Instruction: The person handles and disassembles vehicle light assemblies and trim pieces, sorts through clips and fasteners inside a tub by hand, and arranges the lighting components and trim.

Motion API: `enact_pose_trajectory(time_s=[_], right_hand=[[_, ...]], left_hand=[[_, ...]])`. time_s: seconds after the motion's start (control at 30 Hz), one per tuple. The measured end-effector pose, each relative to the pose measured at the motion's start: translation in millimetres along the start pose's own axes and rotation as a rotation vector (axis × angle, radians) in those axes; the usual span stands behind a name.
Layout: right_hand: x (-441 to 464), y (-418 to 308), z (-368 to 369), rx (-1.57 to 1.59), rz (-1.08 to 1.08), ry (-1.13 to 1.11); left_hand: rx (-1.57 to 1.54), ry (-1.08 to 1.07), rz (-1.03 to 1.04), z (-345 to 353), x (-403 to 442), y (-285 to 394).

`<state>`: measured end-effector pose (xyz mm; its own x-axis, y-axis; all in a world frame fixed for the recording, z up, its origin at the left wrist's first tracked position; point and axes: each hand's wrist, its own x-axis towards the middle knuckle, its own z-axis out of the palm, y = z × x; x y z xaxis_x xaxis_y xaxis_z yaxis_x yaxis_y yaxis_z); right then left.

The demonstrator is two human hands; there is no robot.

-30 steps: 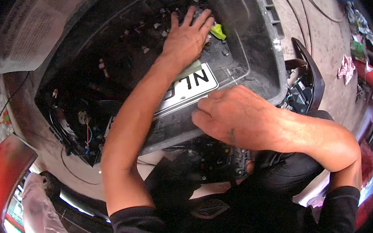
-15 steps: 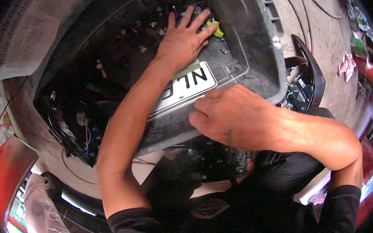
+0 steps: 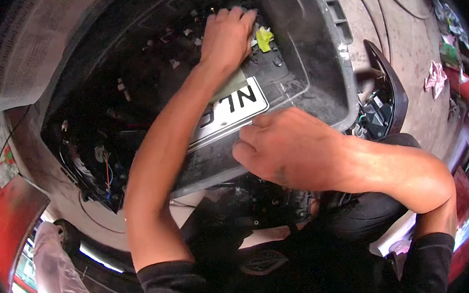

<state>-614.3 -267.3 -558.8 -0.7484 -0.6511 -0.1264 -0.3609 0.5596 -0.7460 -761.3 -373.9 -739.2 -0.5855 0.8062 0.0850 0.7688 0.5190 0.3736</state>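
Resting inside the large black plastic bin (image 3: 320,77), the left hand (image 3: 227,40) has its fingers bent downward among small loose plastic pieces (image 3: 175,64), which are scattered over the dark bottom. Its fingertips are partly hidden, so I cannot tell whether it pinches one of them. Just beside this hand lies a crumpled yellow-green scrap (image 3: 264,39). Nearer to the person, a white number plate (image 3: 237,108) with black letters lies in the bin, partly covered by the left forearm (image 3: 164,136).

The right hand (image 3: 290,148) is curled like a loose fist near the near rim of the bin, beside the plate; what is under its fingers I cannot see. Outside the bin, a black curved panel (image 3: 391,79) stands at the right, and farther on the floor there is a crumpled pink cloth or paper (image 3: 435,80).
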Motion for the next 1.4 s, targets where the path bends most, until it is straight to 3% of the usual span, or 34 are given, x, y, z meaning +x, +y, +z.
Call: enact_pose_trajectory(time_s=[0.07, 0.17, 0.27, 0.5, 0.87, 0.97, 1.0, 1.1, 1.23, 1.27, 1.37, 1.4], right_hand=[[0, -1, -2, 0.016, 0.008, -0.004], [-1, 1, 4, 0.013, 0.009, 0.017], [-1, 1, 1, 0.044, 0.007, 0.014], [-2, 1, 4, 0.006, -0.035, 0.071], [-4, -2, 4, -0.022, -0.036, 0.014], [-6, -2, 7, -0.031, -0.041, 0.056], [-7, -2, 7, -0.025, -0.039, 0.067], [-8, -3, 7, -0.012, -0.034, 0.086], [-7, -4, 2, -0.007, -0.030, 0.085], [-7, -4, 1, -0.002, -0.030, 0.089], [-6, -4, 1, 0.012, -0.024, 0.078], [-6, -4, 0, -0.006, -0.027, 0.070]], left_hand=[[-0.021, 0.139, -0.016, 12, 19, -3], [-0.023, 0.048, -0.072, 24, 35, -9], [-0.048, 0.147, -0.041, 28, 40, -10], [0.074, 0.139, 0.014, 30, 32, -5], [-0.020, 0.151, -0.074, 28, 33, -10], [-0.250, 0.191, -0.161, 28, 35, -19], [-0.297, 0.289, -0.128, 28, 33, -23], [-0.392, 0.302, -0.118, 8, 25, -35], [-0.651, 0.134, -0.348, -12, 6, -39], [-0.871, 0.110, -0.510, -18, 1, -30], [-1.294, 0.030, -0.688, -15, -11, -29], [-1.257, -0.016, -0.689, -15, -14, -29]])
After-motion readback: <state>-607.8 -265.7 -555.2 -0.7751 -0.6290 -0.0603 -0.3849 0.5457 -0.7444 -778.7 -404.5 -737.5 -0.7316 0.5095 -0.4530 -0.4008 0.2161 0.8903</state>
